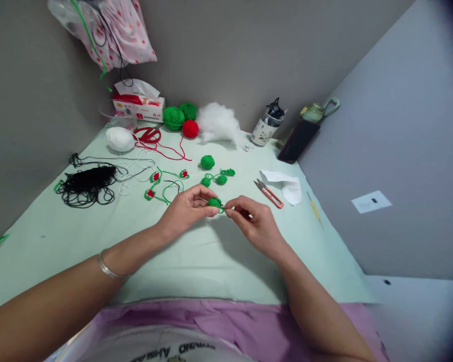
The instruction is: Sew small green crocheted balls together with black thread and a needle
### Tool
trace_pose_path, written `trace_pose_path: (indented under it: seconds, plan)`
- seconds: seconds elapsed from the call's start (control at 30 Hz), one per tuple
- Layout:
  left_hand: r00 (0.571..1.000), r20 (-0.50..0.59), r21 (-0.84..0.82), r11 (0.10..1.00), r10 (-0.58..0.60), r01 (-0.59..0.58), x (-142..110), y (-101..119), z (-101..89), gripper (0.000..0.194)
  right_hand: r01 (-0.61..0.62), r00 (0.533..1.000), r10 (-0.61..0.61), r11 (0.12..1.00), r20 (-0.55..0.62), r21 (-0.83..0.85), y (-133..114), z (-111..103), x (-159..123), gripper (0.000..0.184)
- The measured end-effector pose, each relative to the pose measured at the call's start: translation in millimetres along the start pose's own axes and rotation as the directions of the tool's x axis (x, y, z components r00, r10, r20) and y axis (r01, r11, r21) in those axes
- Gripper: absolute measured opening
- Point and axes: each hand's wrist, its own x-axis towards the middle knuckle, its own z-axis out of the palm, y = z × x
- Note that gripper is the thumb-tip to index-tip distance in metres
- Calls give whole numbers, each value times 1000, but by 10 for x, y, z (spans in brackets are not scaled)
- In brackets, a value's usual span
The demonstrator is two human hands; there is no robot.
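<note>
A small green crocheted ball [214, 202] sits between the thumb and fingers of my left hand [191, 208]. Dark and green strands come out of its right side. My right hand [254, 218] pinches there, its fingertips closed on the dark yarn [222, 206]; whether a needle is in the pinch is too small to tell. Just beyond my hands lie a green ball [207, 162] and small green crocheted pieces [221, 179] joined by yarn. To the left are several red-and-green crocheted pieces [149, 194] with yarn tails.
Orange-handled thread snips [269, 194], a white paper piece [291, 188] and a yellow-handled crochet hook [315, 210] lie right. Black yarn [86, 185] and a white yarn ball [120, 139] lie left. Behind stand a tissue box [139, 108], white stuffing [218, 124], a pen cup [266, 129] and a phone [299, 141].
</note>
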Motion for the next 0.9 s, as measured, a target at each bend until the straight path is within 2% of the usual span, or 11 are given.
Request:
trace_pose_path:
  seconds: [0.1,0.2,0.33,0.57,0.8,0.9]
  plan:
    - [999,-22,45,998,48,-47,-21,-3,23,31,-71,997,68,994,34,78,-9,13,11,10]
    - [991,-8,23,991,131,-130,-44,-23,60,25,-76,996,68,988,61,137,-20,40,12,12]
    - [986,6,12,986,166,-166,-70,-22,89,24,-102,994,87,966,72,239,-18,51,22,13]
    - [964,-20,118,958,265,-261,-106,41,97,19,-196,975,137,905,177,377,-1,-11,53,19]
    - [926,-63,250,904,373,-347,-153,33,124,13,-247,967,186,857,175,452,16,56,56,22]
    - [927,-66,260,903,370,-342,-175,45,138,12,-248,967,185,828,172,502,12,75,74,24]
